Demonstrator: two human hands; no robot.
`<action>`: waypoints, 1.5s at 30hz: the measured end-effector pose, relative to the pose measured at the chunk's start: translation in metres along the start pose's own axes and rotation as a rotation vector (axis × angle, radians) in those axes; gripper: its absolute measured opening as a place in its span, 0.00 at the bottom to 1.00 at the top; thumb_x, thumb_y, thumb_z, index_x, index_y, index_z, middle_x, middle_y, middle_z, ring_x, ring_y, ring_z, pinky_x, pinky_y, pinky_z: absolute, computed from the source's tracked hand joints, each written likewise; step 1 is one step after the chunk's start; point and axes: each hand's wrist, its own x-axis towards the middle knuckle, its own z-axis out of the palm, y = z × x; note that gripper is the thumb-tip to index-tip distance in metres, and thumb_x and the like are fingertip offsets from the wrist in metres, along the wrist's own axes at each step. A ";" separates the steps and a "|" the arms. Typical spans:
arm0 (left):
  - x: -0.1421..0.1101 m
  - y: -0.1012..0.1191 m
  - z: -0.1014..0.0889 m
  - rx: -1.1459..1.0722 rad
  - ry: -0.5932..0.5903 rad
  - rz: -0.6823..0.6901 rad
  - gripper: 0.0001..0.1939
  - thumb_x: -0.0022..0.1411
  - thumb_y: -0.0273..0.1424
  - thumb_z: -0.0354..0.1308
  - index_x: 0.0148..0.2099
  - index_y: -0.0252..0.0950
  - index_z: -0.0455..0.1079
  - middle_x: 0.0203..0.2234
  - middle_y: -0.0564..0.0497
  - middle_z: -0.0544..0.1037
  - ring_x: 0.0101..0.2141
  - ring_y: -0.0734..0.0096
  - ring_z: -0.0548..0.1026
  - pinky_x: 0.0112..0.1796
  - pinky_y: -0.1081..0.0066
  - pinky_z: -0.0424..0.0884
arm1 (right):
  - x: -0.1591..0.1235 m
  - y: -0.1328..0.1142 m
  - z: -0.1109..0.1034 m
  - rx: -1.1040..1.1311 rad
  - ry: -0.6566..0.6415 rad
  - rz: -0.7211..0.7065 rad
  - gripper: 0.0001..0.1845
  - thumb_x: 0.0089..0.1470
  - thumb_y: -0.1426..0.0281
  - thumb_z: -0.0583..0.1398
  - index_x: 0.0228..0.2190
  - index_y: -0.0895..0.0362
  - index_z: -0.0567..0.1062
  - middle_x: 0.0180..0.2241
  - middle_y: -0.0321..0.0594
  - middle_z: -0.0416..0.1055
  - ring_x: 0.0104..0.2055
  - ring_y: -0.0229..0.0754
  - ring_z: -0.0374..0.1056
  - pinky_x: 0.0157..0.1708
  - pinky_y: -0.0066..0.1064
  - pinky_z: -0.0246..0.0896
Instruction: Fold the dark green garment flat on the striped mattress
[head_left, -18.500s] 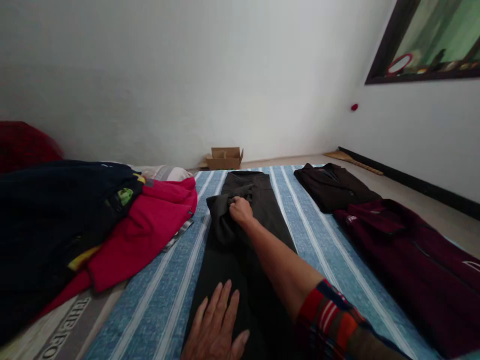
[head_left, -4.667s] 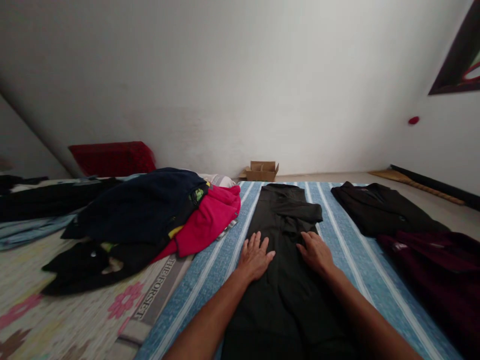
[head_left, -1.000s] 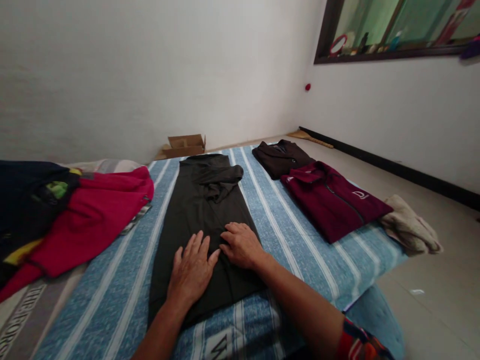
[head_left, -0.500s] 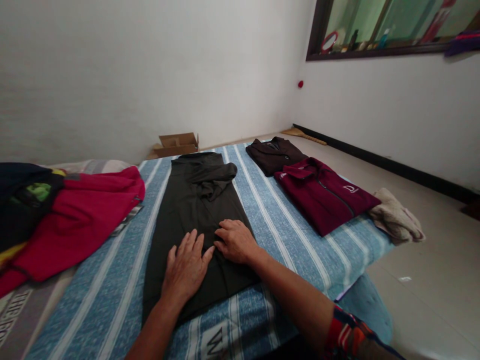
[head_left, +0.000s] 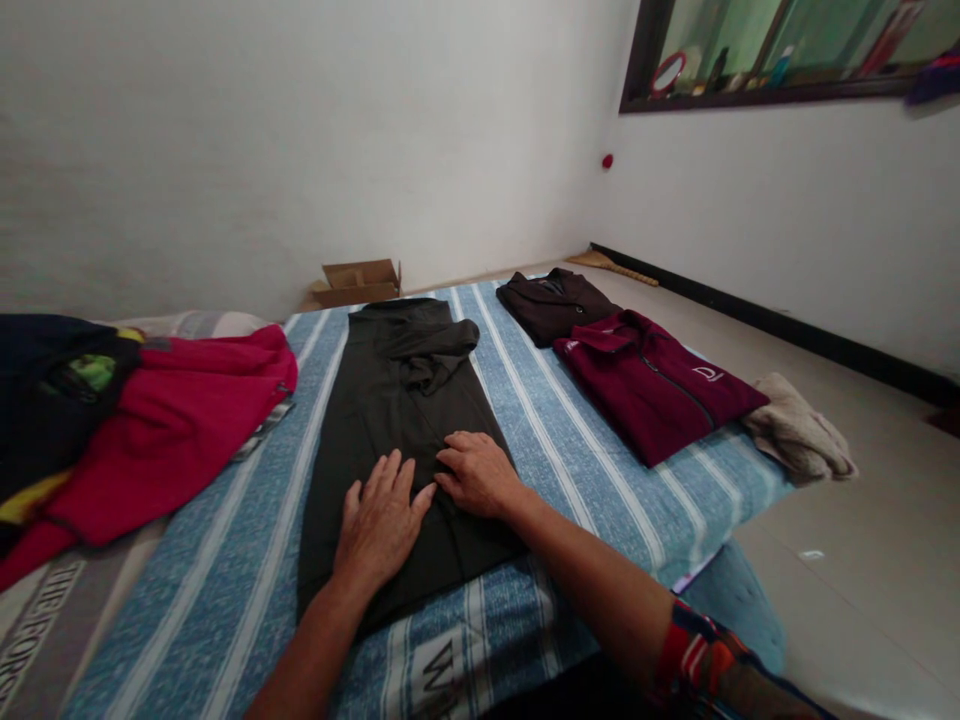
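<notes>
The long dark olive-black cloth garment [head_left: 409, 430] lies flat along the blue-and-white striped bed cover [head_left: 555, 440], running from under our hands away toward the far wall, with a bunched fold of its own fabric [head_left: 435, 350] lying on top near the far end. We judge the main risk to be that loose bunch: if we drag or turn the cloth from the near end, the bunch could slide off or open out and spoil the narrow shape. The near hem sits close to the bed edge, so a pull toward us could let it slip over the side. Pressing unevenly could also push new creases ahead of the fingers.

Our left hand [head_left: 381, 522] rests palm down on the garment, fingers spread and flat, holding nothing. Our right hand [head_left: 476, 473] lies just beside it, thumbs nearly touching, its fingers slightly curled with the tips on the cloth; we cannot tell whether they pinch a small ridge of fabric.

Right of our right hand, well apart, lies a folded maroon zip jacket [head_left: 656, 385]; beyond it, a folded dark brown garment [head_left: 551, 305]. Left of our left hand is a crimson fleece heap [head_left: 172, 425].
</notes>
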 end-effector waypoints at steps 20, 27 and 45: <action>0.064 -0.037 -0.014 -0.100 -0.012 -0.207 0.30 0.67 0.41 0.38 0.61 0.24 0.54 0.62 0.34 0.53 0.62 0.54 0.50 0.57 0.59 0.51 | -0.009 -0.008 0.011 0.111 0.033 0.028 0.09 0.56 0.70 0.57 0.38 0.56 0.74 0.50 0.45 0.67 0.54 0.48 0.59 0.53 0.40 0.53; 0.094 -0.038 0.003 -0.100 -0.068 -0.277 0.36 0.65 0.48 0.33 0.65 0.27 0.47 0.65 0.39 0.45 0.64 0.57 0.42 0.59 0.56 0.46 | -0.011 -0.008 0.017 0.120 0.042 0.039 0.11 0.55 0.71 0.56 0.39 0.56 0.75 0.52 0.46 0.66 0.55 0.51 0.59 0.54 0.43 0.54; 0.095 -0.033 0.019 -0.041 -0.108 -0.226 0.38 0.64 0.50 0.32 0.65 0.27 0.49 0.64 0.40 0.49 0.63 0.57 0.45 0.58 0.53 0.46 | -0.006 -0.010 0.015 0.163 0.049 0.058 0.10 0.54 0.71 0.57 0.40 0.55 0.74 0.52 0.44 0.66 0.56 0.49 0.59 0.56 0.42 0.51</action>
